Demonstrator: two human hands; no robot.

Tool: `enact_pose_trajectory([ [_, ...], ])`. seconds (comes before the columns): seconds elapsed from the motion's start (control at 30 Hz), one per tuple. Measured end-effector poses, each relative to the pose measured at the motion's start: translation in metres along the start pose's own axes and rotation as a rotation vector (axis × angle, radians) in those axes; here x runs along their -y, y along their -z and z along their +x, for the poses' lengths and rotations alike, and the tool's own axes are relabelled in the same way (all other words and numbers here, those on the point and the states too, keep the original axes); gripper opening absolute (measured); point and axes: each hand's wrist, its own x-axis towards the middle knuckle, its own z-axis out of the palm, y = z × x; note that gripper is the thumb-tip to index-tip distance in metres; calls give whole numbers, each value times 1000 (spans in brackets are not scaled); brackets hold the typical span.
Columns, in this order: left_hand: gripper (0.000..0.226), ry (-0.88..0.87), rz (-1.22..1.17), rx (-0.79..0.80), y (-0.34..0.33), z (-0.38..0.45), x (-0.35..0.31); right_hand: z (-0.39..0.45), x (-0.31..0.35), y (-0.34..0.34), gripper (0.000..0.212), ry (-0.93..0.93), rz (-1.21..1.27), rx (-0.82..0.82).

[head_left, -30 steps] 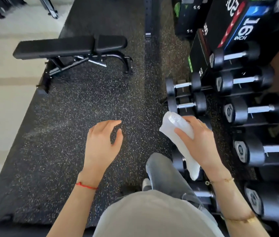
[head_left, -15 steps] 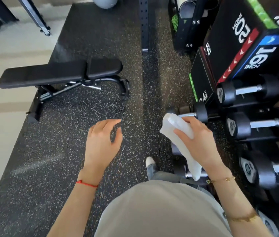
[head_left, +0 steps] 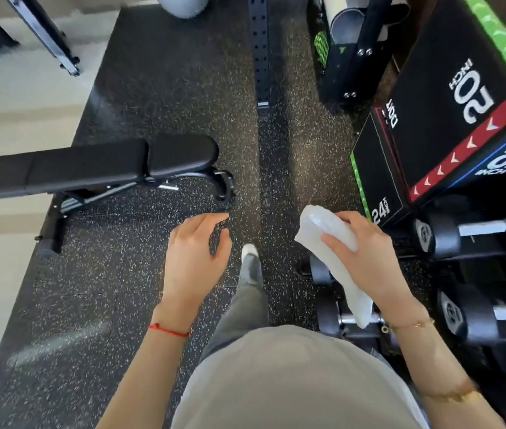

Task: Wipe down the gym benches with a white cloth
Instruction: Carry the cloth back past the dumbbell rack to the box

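A black padded gym bench stands on the speckled rubber floor to my front left, its long pad running left to right. My right hand grips a folded white cloth, whose tail hangs down past my wrist. My left hand hovers in the air with fingers loosely curved and nothing in it. Both hands are well short of the bench; the left one is nearer, just past its right-hand foot.
Dumbbells sit on a rack along the right side. Black plyo boxes stand behind them. A perforated rack upright lies ahead, a grey ball at the top. My foot steps forward on the mat.
I have walked forward, so the bench has come closer and lower in view. The dumbbells have slid back to my right. Both hands keep the same pose.
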Motion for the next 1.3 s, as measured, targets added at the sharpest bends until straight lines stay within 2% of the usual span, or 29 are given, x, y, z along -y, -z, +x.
enact_pose_trajectory([
  [0.37, 26, -202, -7, 41, -37, 260, 20, 205, 14, 2, 38, -109, 24, -136],
  [0.73, 26, -427, -62, 214, -91, 467, -20, 349, 0, 38, 38, -316, 42, -305],
  [1.03, 28, -564, -76, 318, -180, 598, -96, 442, -67, 80, 35, -480, 113, -455],
  [1.3, 27, -758, -100, 347, -265, 711, -224, 527, -141, 181, 34, -538, 98, -631],
])
